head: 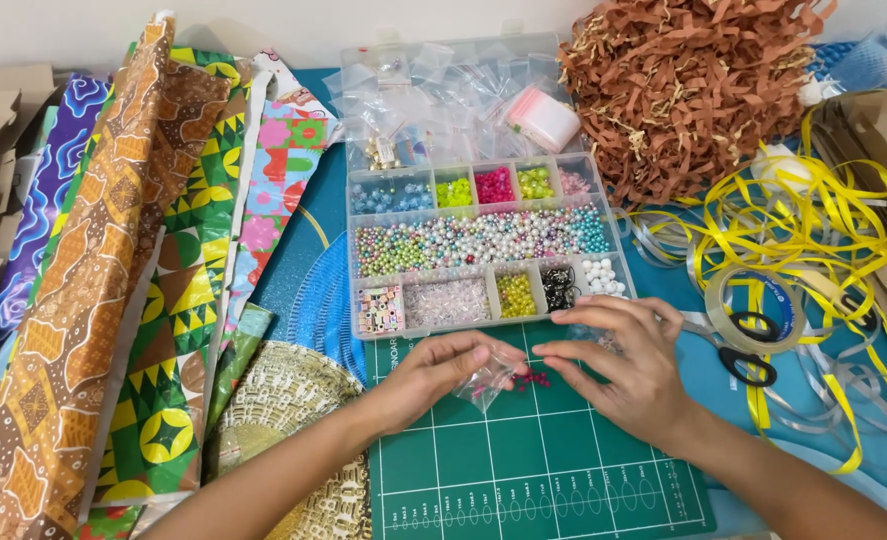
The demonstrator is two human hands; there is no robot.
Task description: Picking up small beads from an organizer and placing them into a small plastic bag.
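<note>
i see my left hand [425,372] pinching a small clear crinkly plastic bag [485,382] just below the middle of the frame, over the dark green gridded cutting mat [538,465]. my right hand [625,362] is half curled beside it, fingertips near the bag's mouth; i cannot tell whether they grip anything. a few tiny dark pink beads [533,378] lie on the mat between the two hands, touching or just beside the bag.

as i judge it, the work is early: the bag looks nearly empty, the loose beads lie outside it, and the clear plastic compartment box [485,245] above the hands is full in every section. its long middle section holds glossy round pearly beads in mixed pastels; smaller sections hold blue, green, pink, yellow, black and white beads and little square letter beads. a heap of more empty clear bags [433,90] lies in the open lid at top centre.

at the left edge of the frame lie glossy patterned wrapping papers [123,260], stiff and folded. upper right sits a heap of brown crinkled paper shreds [688,85]; below it tangle thin yellow ribbon [813,220], a clear tape roll [755,308] and black-handled scissors [748,365], on the tabletop.
</note>
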